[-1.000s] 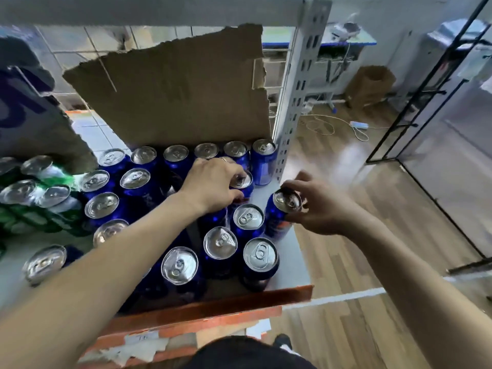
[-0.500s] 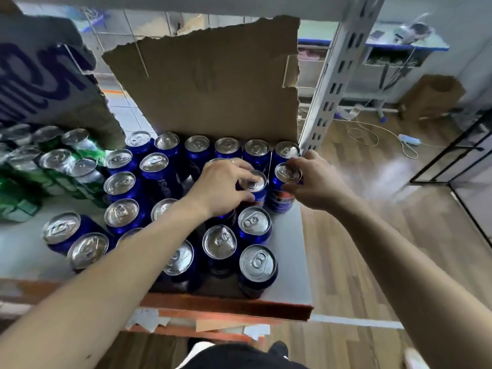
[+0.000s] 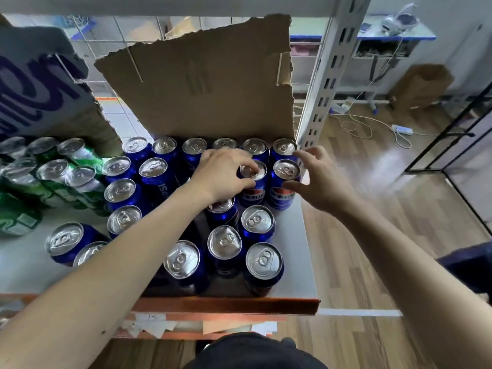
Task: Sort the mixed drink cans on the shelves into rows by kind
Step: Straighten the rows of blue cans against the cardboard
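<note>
Released: blue can (image 3: 284, 194) now stands at right edge of shelf (image 3: 300, 262); our right hand (image 3: 324, 185) spread beside it, left hand (image 3: 223, 174) gripping neighbouring can (image 3: 253, 194).

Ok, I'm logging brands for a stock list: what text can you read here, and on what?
"PSI", upside down, the end of a word whose start is hidden: side of a blue can.
White characters on a red-and-blue logo: two blue cans, too blurred to read.
Large purple letters: cardboard flap at left, cut off, unreadable.
Print on the green cans: too blurred.
</note>
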The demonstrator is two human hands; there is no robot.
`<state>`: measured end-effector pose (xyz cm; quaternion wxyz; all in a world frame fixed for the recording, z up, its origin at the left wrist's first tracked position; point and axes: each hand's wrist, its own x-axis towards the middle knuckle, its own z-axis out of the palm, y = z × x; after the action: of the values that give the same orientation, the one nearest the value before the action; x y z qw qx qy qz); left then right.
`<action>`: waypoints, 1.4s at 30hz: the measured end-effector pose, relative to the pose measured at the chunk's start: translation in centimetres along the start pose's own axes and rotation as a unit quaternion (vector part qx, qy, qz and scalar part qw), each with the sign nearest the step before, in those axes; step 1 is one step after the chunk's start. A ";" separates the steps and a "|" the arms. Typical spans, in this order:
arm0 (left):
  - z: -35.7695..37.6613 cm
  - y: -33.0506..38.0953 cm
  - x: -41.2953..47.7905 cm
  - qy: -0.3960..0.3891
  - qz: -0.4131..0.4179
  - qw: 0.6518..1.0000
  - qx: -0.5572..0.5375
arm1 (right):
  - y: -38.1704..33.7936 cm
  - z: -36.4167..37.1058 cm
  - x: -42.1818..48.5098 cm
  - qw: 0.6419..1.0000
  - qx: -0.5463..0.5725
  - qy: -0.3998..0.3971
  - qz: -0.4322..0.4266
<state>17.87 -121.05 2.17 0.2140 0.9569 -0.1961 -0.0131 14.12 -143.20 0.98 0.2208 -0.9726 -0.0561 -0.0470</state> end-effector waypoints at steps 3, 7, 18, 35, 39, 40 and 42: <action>-1.6 0.0 -2.4 0.028 -0.013 1.000 0.003 | -1.2 -0.3 -2.8 0.994 0.063 0.082 -0.044; -3.0 -0.5 -6.3 -0.078 -0.062 0.994 0.050 | -4.0 0.6 -5.4 0.985 0.062 -0.114 -0.109; -1.8 -0.2 -7.4 0.002 -0.031 0.999 0.009 | -4.6 1.0 -4.9 0.975 0.060 -0.149 -0.152; 0.5 2.4 -4.4 -0.010 0.059 0.996 -0.069 | -0.2 -0.5 -4.4 0.995 0.002 -0.082 -0.063; 1.5 1.8 -3.9 -0.010 0.065 0.996 -0.065 | 0.5 -0.3 -4.3 0.996 0.035 -0.080 -0.022; 1.5 1.7 -3.9 -0.012 0.063 0.996 -0.063 | 0.7 -0.2 -4.4 0.996 0.043 -0.077 -0.022; 1.5 1.6 -4.1 -0.014 0.066 0.996 -0.061 | 1.0 -0.2 -4.4 0.995 0.064 -0.076 -0.020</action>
<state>13.31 -121.45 1.19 0.2696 0.9267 -0.2608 -0.0242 9.84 -144.56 0.23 0.2766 -0.9559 -0.0952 0.0265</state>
